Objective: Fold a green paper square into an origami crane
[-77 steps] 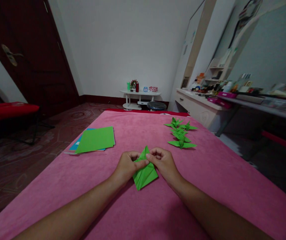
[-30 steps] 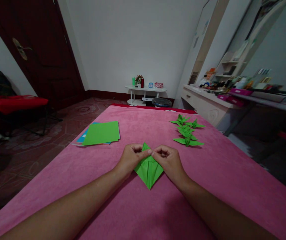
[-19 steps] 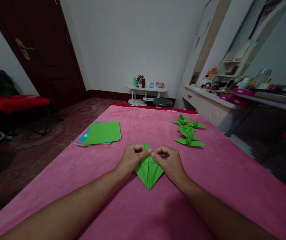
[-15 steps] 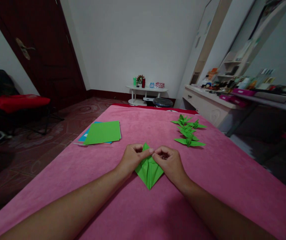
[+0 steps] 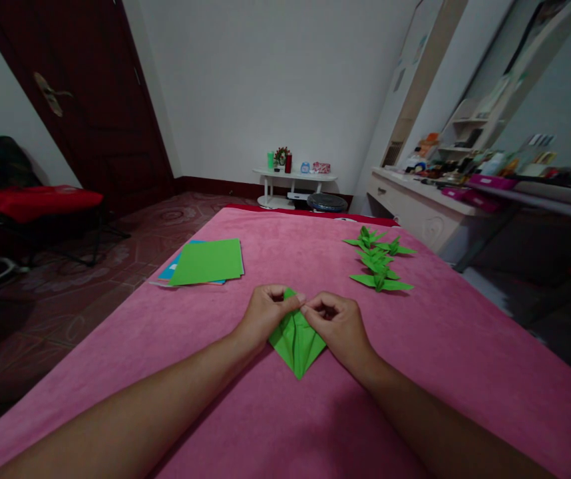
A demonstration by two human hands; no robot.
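Note:
A green origami paper (image 5: 297, 346), folded into a diamond with creases down its middle, lies on the pink cloth with one corner toward me. My left hand (image 5: 267, 311) pinches its upper left part between thumb and fingers. From the other side my right hand (image 5: 338, 320) is closed on the upper right, thumb and fingertips pressed to the paper. The two hands' fingertips nearly meet near the far corner and hide part of the folds there.
To the left lies a stack of square paper sheets (image 5: 208, 261), green on top with blue beneath. Several folded green paper pieces (image 5: 379, 281) with pointed ends sit at the right. Both rest on the pink cloth (image 5: 215, 412). Beyond its far edge stands a small white table (image 5: 295, 175).
Both hands stay on the folded paper, with only slight movement of the fingertips near its far corner. The whole view has shifted slightly.

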